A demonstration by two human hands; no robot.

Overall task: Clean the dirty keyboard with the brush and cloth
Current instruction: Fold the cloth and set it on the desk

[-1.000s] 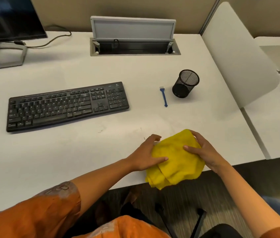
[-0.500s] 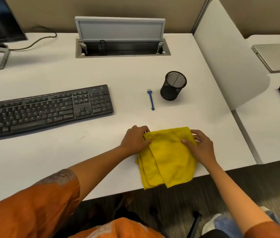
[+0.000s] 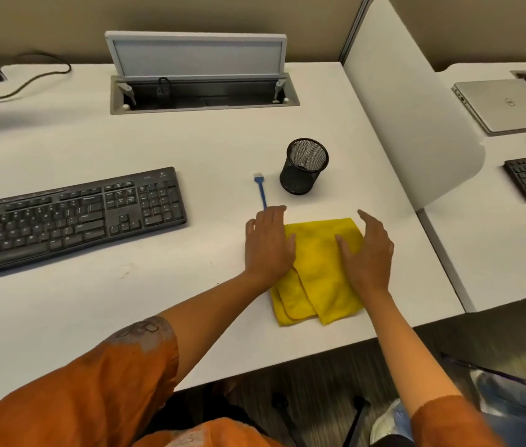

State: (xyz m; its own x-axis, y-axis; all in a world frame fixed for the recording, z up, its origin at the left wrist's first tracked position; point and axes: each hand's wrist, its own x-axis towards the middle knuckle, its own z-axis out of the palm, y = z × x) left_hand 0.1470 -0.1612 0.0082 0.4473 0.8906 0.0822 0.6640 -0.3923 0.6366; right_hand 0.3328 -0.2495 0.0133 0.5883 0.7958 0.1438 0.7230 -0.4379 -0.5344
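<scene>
The blue brush lies on the tabletop just ahead of the left hand, its long axis pointing almost straight away from the person, with the handle end close to the fingertips and the bristle end farther off, so this hand is clearly the nearer one for taking it. Both hands hold nothing: the left hand lies flat with straight fingers on the left edge of the folded yellow cloth, and the right hand is spread open on the cloth's right part. The keyboard is well apart, to the left of the left hand, its long axis running across the tabletop.
</scene>
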